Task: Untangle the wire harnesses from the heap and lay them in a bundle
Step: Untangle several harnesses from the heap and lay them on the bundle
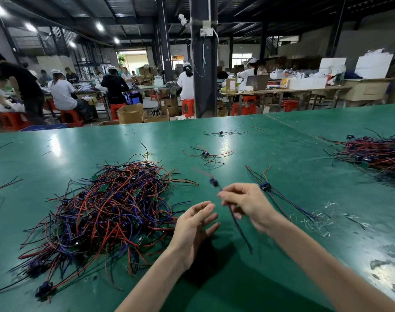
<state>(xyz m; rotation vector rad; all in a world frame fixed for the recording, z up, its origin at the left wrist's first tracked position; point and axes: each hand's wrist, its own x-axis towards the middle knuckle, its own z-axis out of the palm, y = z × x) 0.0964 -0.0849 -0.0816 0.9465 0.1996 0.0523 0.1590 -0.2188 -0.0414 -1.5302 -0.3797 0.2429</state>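
Surface: green table; workshop benches behind it.
Heap: tangled red, black and purple wire harnesses, left on table.
Cardboard boxes: open, on floor beyond table; contents unclear.
Left hand: above table, fingers spread, relaxed, holding nothing.
Held harness: lifted clear of heap.
Right hand: fingertips pinched on its wires.
Laid harnesses: flat, just right of that hand.
Far pile: more harnesses, right edge.

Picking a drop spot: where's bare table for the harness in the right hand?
Widest bare table lies between the laid harness and the far-right pile. Also free: beyond the heap, toward the far edge. Crowded: the heap itself, and plastic scraps right of the right hand, which pinches the held harness.
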